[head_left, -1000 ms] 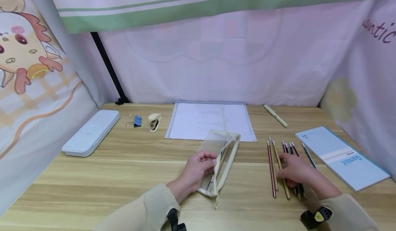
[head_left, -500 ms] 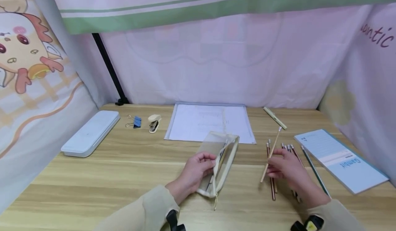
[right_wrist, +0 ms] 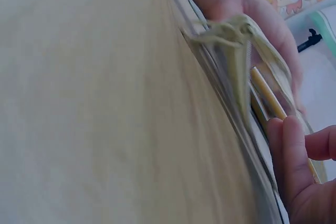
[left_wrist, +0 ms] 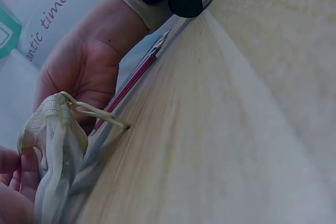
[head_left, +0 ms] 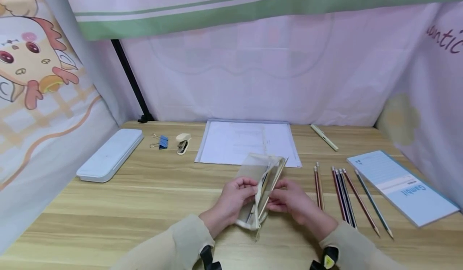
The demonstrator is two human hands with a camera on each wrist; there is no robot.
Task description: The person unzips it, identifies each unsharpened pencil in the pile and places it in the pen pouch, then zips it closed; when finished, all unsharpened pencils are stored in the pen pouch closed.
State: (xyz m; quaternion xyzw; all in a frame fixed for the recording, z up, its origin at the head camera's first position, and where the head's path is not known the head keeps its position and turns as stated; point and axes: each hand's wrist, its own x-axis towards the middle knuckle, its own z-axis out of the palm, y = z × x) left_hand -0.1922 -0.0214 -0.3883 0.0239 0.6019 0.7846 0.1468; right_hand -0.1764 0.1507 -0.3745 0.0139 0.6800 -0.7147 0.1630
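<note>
A pale mesh zip pouch (head_left: 253, 165) lies on the table, its zipped mouth spread apart. My left hand (head_left: 231, 201) pinches one edge of that mouth between thumb and fingers. Between the thumb and fingers of my right hand (head_left: 293, 201) is a gold pencil (head_left: 279, 172), slanting along the opening. In the right wrist view this pencil (right_wrist: 269, 94) sits within the mouth, with other slim items beside it that are hard to make out. A zip pull (left_wrist: 100, 113) dangles from the near end in the left wrist view.
Several pencils (head_left: 346, 197) lie right of my right hand, then a blue Gambit notepad (head_left: 405, 187). Behind the pouch is a clear folder with paper (head_left: 224, 141); a pale green pen (head_left: 324, 137) lies back right. Leftward are a stapler (head_left: 183, 143), blue binder clip (head_left: 163, 142) and white case (head_left: 110, 155).
My right hand picked the gold pencil from the group at right and carried it left to the pouch's mouth. My left hand keeps its pinch on the pouch.
</note>
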